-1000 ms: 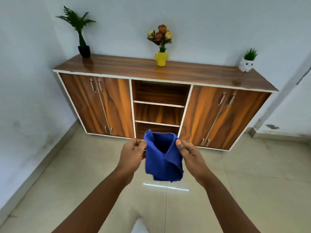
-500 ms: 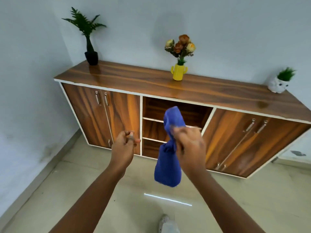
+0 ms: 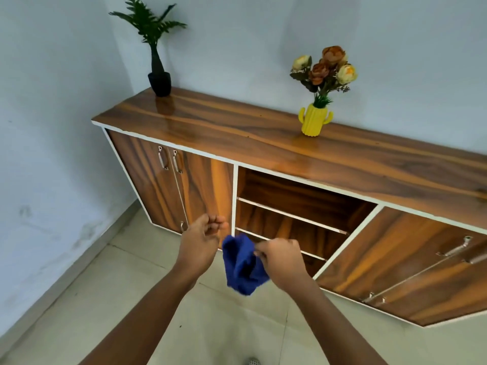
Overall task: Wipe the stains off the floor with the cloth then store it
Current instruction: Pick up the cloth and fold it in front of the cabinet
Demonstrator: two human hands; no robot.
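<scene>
Pale tiled floor (image 3: 79, 299) runs up to a long wood-grain sideboard (image 3: 263, 143) against a bluish wall, and it is before this cabinet that the person stands. On its top sit a dark potted fern (image 3: 158, 75) at the left end and a yellow cactus-shaped vase (image 3: 315, 121) of flowers toward the middle. Between two pairs of closed doors lies an open bay of shelves (image 3: 290, 219), empty as far as can be seen.

The blue cloth (image 3: 241, 264) hangs bunched in the air in front of that bay, low, roughly level with the bottom shelves. The right hand (image 3: 280, 259) has it pinched by its upper edge, the grip clenched on a gathered fold, so the cloth's long axis drops nearly straight down from the fingers toward the floor. The left hand (image 3: 200, 241) is just beside the cloth on its left, not touching it as far as I can tell, its fingers loosely curled on nothing.

No stain shows on the tiles in view, so I judge the wiping done and storing to be the step in hand. The open shelves lie straight ahead and slightly right of the cloth, and the right hand is the nearer one. The move seems to need a short forward reach, with the dangling tail lifted clear of a shelf edge.
</scene>
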